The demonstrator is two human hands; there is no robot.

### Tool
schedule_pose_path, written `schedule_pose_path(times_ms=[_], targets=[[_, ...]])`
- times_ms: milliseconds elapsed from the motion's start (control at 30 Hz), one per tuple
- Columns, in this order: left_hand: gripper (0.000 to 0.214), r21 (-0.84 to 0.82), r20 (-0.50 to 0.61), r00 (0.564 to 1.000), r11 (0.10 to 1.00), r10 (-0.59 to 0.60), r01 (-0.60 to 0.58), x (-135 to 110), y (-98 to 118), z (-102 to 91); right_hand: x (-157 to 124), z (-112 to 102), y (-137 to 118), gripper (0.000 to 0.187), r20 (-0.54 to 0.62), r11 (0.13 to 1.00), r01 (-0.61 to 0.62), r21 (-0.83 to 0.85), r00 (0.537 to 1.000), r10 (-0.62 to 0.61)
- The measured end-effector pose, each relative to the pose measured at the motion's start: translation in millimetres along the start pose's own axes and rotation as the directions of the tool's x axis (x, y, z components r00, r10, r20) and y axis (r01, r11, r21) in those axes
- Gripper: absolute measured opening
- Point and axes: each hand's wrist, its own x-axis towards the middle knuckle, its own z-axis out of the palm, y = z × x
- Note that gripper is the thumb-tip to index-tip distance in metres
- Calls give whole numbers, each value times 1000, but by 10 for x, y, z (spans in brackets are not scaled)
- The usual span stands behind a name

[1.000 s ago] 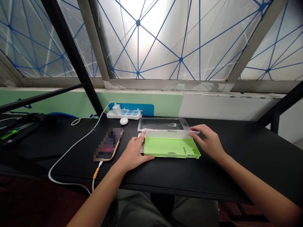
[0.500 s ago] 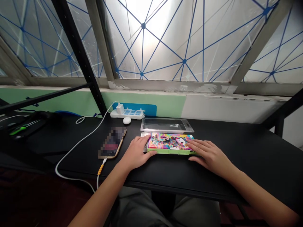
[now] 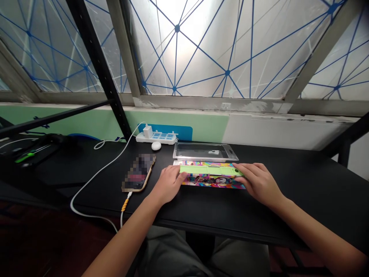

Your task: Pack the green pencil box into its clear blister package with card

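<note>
A long, slim pencil case (image 3: 211,170) stands tilted up on its long edge in the middle of the desk. Its light-green side faces up, and a brightly printed cartoon face points toward me. My left hand (image 3: 168,184) grips the left end, thumb in front and fingers behind. At the right end, my right hand (image 3: 256,181) holds it with fingers on top and thumb in front. Behind the case shows a strip of colourful printed card (image 3: 190,163) with a white patch at its left; the rest is hidden. Farther back lies a clear plastic packaging tray (image 3: 201,152).
Left of my left hand lies a phone (image 3: 140,173) with a white charging cable (image 3: 86,184). Against the wall are a power strip (image 3: 161,137) and a white earbud case (image 3: 156,146). A black metal post (image 3: 99,69) rises at the left. The black desk (image 3: 302,184) extends right.
The pencil case has turned from lying flat, printed face up, to standing on edge with its green side up. My right thumb has moved onto its front. The view has shifted slightly.
</note>
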Motion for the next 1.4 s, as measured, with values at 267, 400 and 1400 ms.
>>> schedule_pose_path(times_ms=[267,400,1400], targets=[[46,42,3,1000,999,-30,30,14,26,63,143,64,43,29,164,973,-202,111,969,182],[52,106,7,999,994,-31,31,16,-3,116,236,149,52,27,194,980,-186,64,966,171],[58,-16,5,999,999,-40,40,8,-23,18,910,345,-479,26,-33,998,-23,-56,999,21]])
